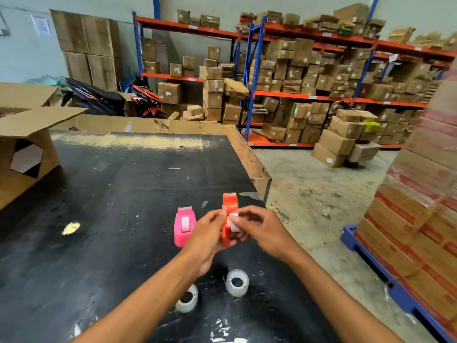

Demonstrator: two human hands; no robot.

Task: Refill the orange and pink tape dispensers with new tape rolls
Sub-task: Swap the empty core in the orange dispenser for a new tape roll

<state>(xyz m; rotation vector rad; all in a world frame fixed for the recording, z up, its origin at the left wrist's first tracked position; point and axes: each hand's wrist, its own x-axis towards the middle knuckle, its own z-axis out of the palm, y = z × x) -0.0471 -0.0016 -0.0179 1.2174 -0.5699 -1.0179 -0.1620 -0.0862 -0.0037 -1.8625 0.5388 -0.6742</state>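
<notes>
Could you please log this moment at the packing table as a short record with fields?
surface: black table
orange dispenser: held upright by both hands
left hand: grips the dispenser's side
right hand: fingers on the white tape at its top
pink dispenser: standing on the table, left of the orange one, untouched
tape rolls: two on the table near the person, one clear, one partly behind the left forearm

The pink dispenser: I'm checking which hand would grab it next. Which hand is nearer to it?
Left. The left hand sits just beside the pink dispenser, holding the orange dispenser. The right hand is on the orange dispenser's far side.
</notes>
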